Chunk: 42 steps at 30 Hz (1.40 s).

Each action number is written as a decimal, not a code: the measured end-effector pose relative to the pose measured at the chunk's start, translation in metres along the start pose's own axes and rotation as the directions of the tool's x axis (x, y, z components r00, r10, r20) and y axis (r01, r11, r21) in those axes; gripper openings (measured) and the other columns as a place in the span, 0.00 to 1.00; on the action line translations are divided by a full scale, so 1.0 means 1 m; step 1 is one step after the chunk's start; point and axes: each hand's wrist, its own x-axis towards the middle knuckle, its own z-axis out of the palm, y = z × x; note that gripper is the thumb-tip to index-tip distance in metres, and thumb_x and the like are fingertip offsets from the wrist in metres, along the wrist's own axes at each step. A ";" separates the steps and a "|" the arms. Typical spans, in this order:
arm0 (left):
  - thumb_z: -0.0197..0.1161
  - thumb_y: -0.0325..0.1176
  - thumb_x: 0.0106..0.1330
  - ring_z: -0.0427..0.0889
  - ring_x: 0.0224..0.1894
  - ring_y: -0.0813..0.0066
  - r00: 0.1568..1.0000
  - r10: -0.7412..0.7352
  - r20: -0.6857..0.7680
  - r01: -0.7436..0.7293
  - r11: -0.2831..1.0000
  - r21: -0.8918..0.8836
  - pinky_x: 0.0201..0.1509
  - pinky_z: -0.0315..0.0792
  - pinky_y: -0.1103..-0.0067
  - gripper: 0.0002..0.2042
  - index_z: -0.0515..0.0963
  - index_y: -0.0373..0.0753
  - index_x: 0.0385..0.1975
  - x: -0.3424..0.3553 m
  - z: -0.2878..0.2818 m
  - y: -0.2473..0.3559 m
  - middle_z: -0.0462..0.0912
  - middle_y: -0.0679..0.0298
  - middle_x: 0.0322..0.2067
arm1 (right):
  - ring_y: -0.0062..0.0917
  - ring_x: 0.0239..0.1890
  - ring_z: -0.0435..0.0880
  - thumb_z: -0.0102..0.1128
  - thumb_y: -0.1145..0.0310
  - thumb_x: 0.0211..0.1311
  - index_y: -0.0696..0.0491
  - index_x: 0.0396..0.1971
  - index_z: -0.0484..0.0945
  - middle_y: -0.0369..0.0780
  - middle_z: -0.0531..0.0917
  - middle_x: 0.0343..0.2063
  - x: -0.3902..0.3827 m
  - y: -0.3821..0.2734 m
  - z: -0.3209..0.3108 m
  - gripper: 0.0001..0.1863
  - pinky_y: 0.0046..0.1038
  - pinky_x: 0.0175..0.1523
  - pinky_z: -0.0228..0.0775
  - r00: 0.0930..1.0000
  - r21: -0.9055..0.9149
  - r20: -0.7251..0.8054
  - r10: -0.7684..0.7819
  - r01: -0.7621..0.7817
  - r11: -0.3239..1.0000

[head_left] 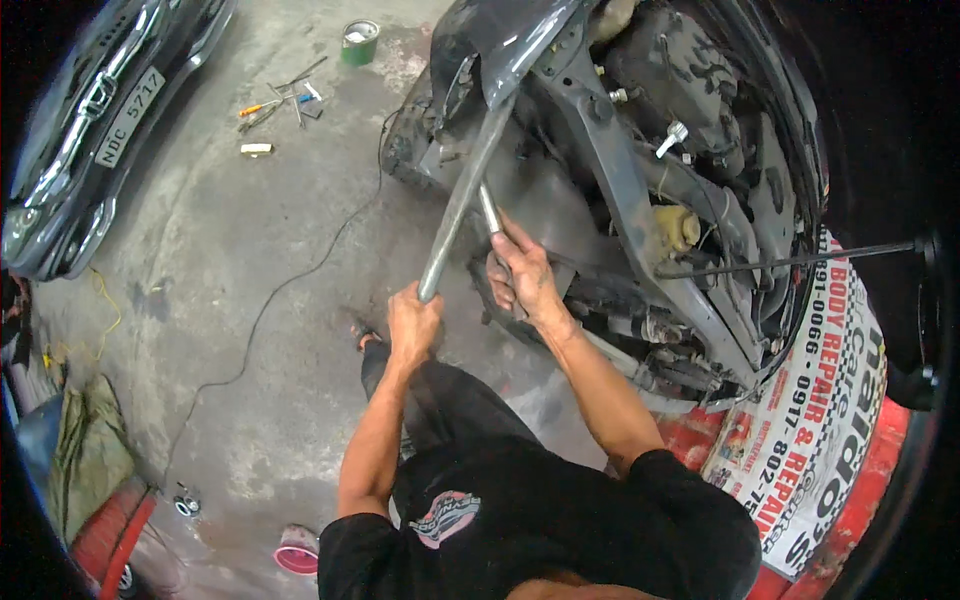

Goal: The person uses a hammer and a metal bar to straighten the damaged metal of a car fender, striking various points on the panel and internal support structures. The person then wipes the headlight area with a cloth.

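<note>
- We see both hands at work beside a car: the left hand [412, 325] is clenched around the lower end of a long metal pipe [463, 205], the right hand [522, 272] wrapped around a shorter metal rod [489, 207].
- The pipe slants up to the lower tip of a dark fender [535, 45]; we cannot tell whether they touch.
- The car [612, 165] stands on our right, engine bay exposed.
- We judge the work to be midway: a bumper [128, 165] lies apart on the floor [230, 240], while the fender remains in place. How much is left, we cannot tell.
- We count two hands, one pipe, one rod, one car and one detached bumper.
- Farther out, we count one green can [360, 50], one pink bucket [296, 558] and one banner [800, 450]; the loose tools [258, 106] are too jumbled to count.
</note>
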 end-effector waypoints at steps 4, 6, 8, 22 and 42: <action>0.63 0.32 0.55 0.68 0.20 0.68 0.999 -0.002 0.038 0.002 1.000 0.009 0.28 0.67 0.66 0.12 0.71 0.28 0.23 0.010 -0.004 -0.001 0.68 0.55 0.15 | 0.16 0.13 0.62 0.56 0.57 0.76 0.48 0.69 0.68 0.30 0.67 0.18 0.004 0.016 -0.017 0.25 0.24 0.16 0.57 0.992 0.027 -0.122 0.013 -0.009 1.000; 0.63 0.32 0.55 0.68 0.20 0.68 0.998 -0.016 0.058 0.019 0.998 -0.054 0.29 0.67 0.66 0.12 0.71 0.28 0.23 0.013 -0.002 0.000 0.68 0.56 0.15 | 0.16 0.13 0.63 0.56 0.56 0.76 0.48 0.64 0.70 0.30 0.68 0.19 0.012 0.014 -0.015 0.23 0.24 0.17 0.58 0.952 0.269 -0.303 0.043 0.042 0.962; 0.63 0.32 0.56 0.69 0.20 0.69 0.996 -0.064 0.064 0.068 0.996 -0.063 0.28 0.67 0.66 0.13 0.71 0.27 0.23 0.011 -0.003 0.011 0.69 0.56 0.15 | 0.16 0.15 0.65 0.56 0.54 0.75 0.49 0.56 0.71 0.31 0.68 0.19 0.011 0.004 -0.011 0.18 0.24 0.18 0.59 0.971 0.250 -0.238 0.018 0.044 0.967; 0.66 0.36 0.69 0.75 0.22 0.70 0.955 -0.129 0.266 0.204 0.939 -0.277 0.27 0.72 0.67 0.15 0.75 0.28 0.37 -0.090 0.059 0.063 0.77 0.61 0.21 | 0.23 0.35 0.82 0.69 0.65 0.61 0.59 0.65 0.65 0.40 0.81 0.37 -0.002 0.020 -0.029 0.35 0.26 0.40 0.77 0.999 0.120 -0.035 -0.034 0.038 0.992; 0.35 0.59 0.79 0.38 0.82 0.51 0.637 0.695 0.334 -0.735 0.678 -0.010 0.83 0.33 0.59 0.39 0.49 0.32 0.78 0.312 0.045 0.283 0.44 0.47 0.80 | 0.26 0.30 0.83 0.64 0.71 0.59 0.57 0.60 0.68 0.44 0.83 0.34 -0.168 0.064 -0.058 0.28 0.31 0.37 0.75 0.924 -0.385 -0.354 0.145 -0.285 0.878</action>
